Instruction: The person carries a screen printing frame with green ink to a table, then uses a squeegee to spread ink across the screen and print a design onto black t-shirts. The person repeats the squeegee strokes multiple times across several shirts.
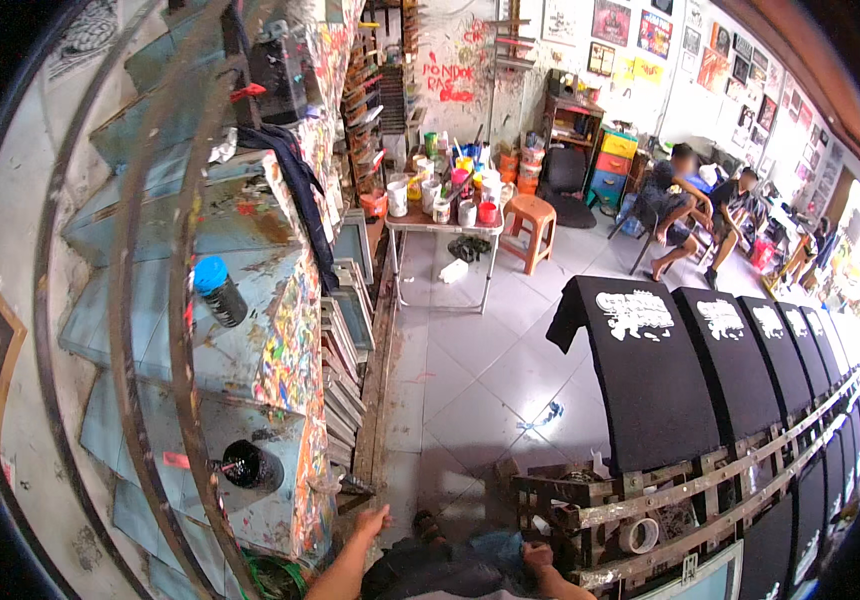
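Observation:
My left hand (372, 520) hangs low beside the stairs, its fingers loosely apart with nothing in them. At the lower edge my right hand (538, 556) is curled closed, close to a bluish cloth (498, 547); whether it grips that cloth or something else is hidden. Right of it runs a rack of worn wooden rails (650, 503). Black T-shirts (650, 390) with white prints lie over flat boards in a row along this rack. Nearest my left hand, a dark, paint-stained pot (253, 466) sits on a stair step.
Paint-spattered stairs (220, 345) with a curved metal railing rise on the left; a blue-lidded bottle (220, 290) stands there. Ahead, a folding table (447, 229) carries paint tubs beside an orange stool (528, 233). Screen frames (343, 375) lean along the stairs. Two people (672, 205) sit at back right.

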Demonstrator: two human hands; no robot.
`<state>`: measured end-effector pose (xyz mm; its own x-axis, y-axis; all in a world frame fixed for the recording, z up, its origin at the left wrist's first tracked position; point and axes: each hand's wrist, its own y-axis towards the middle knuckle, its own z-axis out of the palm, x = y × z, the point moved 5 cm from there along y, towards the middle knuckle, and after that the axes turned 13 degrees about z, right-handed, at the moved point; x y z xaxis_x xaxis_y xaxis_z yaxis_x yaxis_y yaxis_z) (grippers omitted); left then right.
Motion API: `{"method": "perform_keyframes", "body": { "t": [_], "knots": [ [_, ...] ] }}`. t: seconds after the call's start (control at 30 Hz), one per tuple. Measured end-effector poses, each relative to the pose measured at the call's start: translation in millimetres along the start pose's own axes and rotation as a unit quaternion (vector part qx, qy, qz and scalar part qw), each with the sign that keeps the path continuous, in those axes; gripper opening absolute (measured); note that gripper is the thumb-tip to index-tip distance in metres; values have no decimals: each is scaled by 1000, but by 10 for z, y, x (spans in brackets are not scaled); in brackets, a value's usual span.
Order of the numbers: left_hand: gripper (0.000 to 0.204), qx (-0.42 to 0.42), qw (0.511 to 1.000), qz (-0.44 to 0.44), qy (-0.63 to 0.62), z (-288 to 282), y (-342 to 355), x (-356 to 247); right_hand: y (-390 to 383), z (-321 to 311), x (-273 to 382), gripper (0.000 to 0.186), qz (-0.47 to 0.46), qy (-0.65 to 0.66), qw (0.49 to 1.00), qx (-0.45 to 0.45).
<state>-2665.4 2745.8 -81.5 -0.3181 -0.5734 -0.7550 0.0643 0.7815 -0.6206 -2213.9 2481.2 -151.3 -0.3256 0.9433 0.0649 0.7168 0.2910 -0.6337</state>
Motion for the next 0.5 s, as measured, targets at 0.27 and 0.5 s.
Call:
{"method": "perform_keyframes", "body": {
  "t": [0.27, 0.5],
  "knots": [
    [35, 77, 987, 143, 19, 1050, 1047, -2514, 340, -223, 448, 42, -49, 38, 998, -17],
    [30, -2, 933, 355, -62, 1529, 2185, -4523, 1358, -701, 1601, 40, -49, -14, 998, 31]
  ]
}}
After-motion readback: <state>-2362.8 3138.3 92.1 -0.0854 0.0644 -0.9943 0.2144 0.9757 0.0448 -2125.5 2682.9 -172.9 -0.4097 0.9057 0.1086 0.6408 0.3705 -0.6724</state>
